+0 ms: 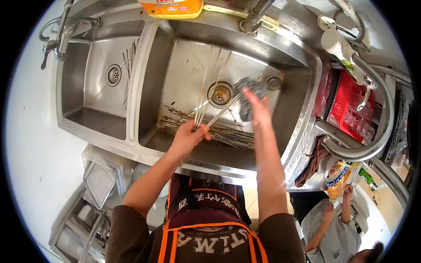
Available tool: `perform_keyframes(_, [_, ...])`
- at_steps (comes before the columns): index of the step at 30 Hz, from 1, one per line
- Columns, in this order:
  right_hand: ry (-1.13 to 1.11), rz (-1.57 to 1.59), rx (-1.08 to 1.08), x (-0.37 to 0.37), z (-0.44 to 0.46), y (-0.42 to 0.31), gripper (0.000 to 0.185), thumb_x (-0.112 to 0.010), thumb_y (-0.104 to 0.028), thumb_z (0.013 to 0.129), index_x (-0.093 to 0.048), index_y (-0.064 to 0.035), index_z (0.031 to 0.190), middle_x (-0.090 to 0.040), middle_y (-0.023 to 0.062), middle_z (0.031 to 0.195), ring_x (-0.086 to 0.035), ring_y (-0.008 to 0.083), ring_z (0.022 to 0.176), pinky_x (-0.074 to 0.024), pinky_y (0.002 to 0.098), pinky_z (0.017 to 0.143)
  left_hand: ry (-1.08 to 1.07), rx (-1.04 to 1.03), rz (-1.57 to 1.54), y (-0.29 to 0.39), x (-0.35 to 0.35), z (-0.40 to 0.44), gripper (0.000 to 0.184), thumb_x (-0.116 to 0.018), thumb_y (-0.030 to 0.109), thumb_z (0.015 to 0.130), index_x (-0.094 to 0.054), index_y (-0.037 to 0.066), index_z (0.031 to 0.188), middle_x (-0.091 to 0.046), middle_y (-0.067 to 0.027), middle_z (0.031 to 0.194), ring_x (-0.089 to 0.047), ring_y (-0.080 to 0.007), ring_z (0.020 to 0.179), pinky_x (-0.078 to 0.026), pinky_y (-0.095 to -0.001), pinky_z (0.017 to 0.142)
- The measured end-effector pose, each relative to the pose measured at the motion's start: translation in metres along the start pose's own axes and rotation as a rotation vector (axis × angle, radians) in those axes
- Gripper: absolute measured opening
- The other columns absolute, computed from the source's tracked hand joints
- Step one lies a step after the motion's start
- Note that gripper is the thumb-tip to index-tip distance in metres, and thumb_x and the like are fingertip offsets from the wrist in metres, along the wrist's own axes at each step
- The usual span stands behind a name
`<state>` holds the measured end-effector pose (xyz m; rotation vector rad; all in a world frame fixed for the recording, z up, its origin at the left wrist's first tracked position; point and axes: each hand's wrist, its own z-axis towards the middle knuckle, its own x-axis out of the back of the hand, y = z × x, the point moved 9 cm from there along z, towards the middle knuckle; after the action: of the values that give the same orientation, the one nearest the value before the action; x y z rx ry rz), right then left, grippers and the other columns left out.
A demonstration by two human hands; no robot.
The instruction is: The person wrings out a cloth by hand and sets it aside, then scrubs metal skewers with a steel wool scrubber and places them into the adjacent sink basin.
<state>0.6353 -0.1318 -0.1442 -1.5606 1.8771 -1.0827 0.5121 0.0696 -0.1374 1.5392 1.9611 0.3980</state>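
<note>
My left hand (189, 136) is closed round a few thin skewers (202, 98) over the front of the large sink basin (151, 83). Some of them fan away from me toward the back of the basin; others slant right to the scrubber. A dark grey steel wool scrubber (245, 109) is in my right hand (259, 107), pressed against the far ends of the slanting skewers. Motion blurs that hand somewhat. Beneath my hands, a pile of dark-stained skewers (232, 138) lies along the near side of the basin, beside the drain (220, 94).
More skewers (128, 65) lie in the small left basin (98, 94). An orange detergent bottle (173, 8) and a brush (269, 22) sit behind the sink near the faucet (252, 24). At right are a red basket (351, 105), a thick metal pipe (377, 140) and another person (331, 232).
</note>
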Motion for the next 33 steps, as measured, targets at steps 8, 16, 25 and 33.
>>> perform_keyframes(8, [-0.126,0.363,-0.279,0.012,0.014,0.04,0.044,-0.067,-0.032,0.076,-0.053,-0.0044,0.107,-0.059,0.0052,0.095,-0.057,0.0172,0.086,-0.0469,0.0305,0.075,0.103,-0.036,0.005,-0.008,0.033,0.006,0.013,-0.054,0.017,0.086,-0.054,0.005,0.082,-0.057,-0.0025,0.064,-0.035,-0.003,0.047,-0.026,-0.0176,0.041])
perform_keyframes(16, [-0.409,0.476,-0.474,-0.077,-0.09,0.094,0.041,-0.067,-0.009,0.073,-0.049,-0.0014,0.11,-0.058,0.009,0.102,-0.058,0.0204,0.088,-0.0488,0.032,0.072,0.071,-0.063,0.0,-0.016,0.014,0.022,0.015,-0.054,0.019,0.087,-0.051,0.006,0.08,-0.056,-0.0025,0.065,-0.036,-0.0036,0.047,-0.025,-0.0182,0.041])
perform_keyframes(25, [0.073,0.625,-0.04,0.04,0.067,0.033,0.049,-0.066,-0.025,0.078,-0.045,-0.0023,0.115,-0.054,0.0109,0.108,-0.054,0.022,0.095,-0.0435,0.0352,0.083,0.069,0.028,0.063,-0.021,0.02,-0.008,0.016,-0.053,0.019,0.087,-0.052,0.005,0.081,-0.058,-0.0035,0.066,-0.035,-0.0033,0.047,-0.027,-0.0178,0.042])
perform_keyframes(33, [-0.411,0.603,-0.551,-0.072,-0.095,0.105,0.047,-0.067,-0.01,0.074,-0.046,-0.0009,0.115,-0.056,0.0098,0.107,-0.056,0.0226,0.094,-0.0435,0.04,0.084,0.053,-0.087,-0.091,-0.019,0.008,0.021,0.013,-0.053,0.018,0.087,-0.053,0.005,0.083,-0.057,-0.0016,0.065,-0.035,-0.0031,0.046,-0.026,-0.0178,0.042])
